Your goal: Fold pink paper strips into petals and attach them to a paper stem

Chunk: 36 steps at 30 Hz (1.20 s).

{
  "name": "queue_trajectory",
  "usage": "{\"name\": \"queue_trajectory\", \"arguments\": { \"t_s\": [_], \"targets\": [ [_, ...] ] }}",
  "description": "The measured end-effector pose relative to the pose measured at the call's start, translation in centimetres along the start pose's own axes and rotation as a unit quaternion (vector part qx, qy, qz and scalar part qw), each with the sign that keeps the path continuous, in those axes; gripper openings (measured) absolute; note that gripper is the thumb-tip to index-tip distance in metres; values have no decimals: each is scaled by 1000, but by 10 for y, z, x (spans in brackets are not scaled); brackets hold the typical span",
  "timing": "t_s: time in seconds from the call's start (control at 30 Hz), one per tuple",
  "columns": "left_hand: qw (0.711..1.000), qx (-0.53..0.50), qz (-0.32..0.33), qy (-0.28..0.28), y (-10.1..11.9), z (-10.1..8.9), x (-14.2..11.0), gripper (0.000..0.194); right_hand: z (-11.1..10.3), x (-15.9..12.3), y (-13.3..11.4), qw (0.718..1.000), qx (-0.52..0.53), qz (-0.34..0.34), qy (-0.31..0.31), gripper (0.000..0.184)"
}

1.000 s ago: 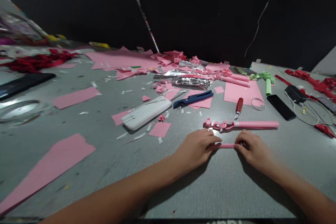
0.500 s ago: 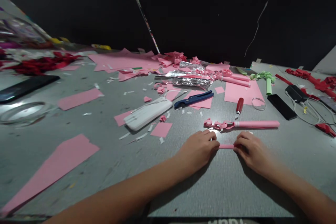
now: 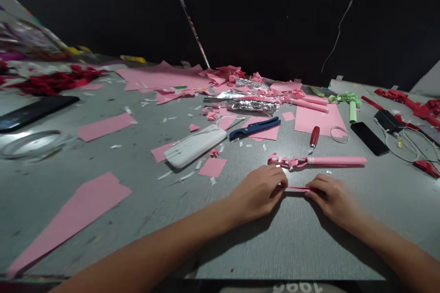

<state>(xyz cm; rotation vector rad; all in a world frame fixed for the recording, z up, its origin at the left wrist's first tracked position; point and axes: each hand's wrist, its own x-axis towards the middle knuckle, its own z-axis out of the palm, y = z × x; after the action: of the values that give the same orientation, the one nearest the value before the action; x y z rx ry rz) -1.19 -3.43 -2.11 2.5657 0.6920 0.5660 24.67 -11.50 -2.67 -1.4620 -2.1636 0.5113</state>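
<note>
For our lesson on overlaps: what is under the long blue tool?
Flat pink paper sticks out on both sides of the long blue tool; whatever it covers cannot be seen.

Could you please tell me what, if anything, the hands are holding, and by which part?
A narrow pink strip, apparently paper, pinched toward opposite ends by the left hand and right hand.

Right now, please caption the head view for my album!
Left fingers and right fingers pinch a pink strip near a pink roll.
</note>
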Motion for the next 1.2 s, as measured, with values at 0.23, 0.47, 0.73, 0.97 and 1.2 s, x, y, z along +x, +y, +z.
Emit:
{"name": "queue_trajectory", "arguments": {
  "t_s": [0.23, 0.47, 0.73, 0.97, 1.2],
  "targets": [
    [998, 33, 1, -47, 2, -3, 2, 15, 3, -1, -1, 999, -1, -48, 21, 24],
    [995, 64, 61, -53, -5, 6, 2, 43, 1, -2, -3, 996, -9, -86, 24, 32],
    [992, 85, 87, -40, -5, 0, 2, 43, 3, 2, -7, 996, 35, -77, 14, 22],
    [997, 0, 69, -42, -8, 0, 2, 41, 9, 1, -3, 997, -1, -81, 6, 41],
    [997, 29, 43, -58, -11, 8, 5, 38, 4, 8, 5, 997, 72, -38, -15, 31]
  ]
}}
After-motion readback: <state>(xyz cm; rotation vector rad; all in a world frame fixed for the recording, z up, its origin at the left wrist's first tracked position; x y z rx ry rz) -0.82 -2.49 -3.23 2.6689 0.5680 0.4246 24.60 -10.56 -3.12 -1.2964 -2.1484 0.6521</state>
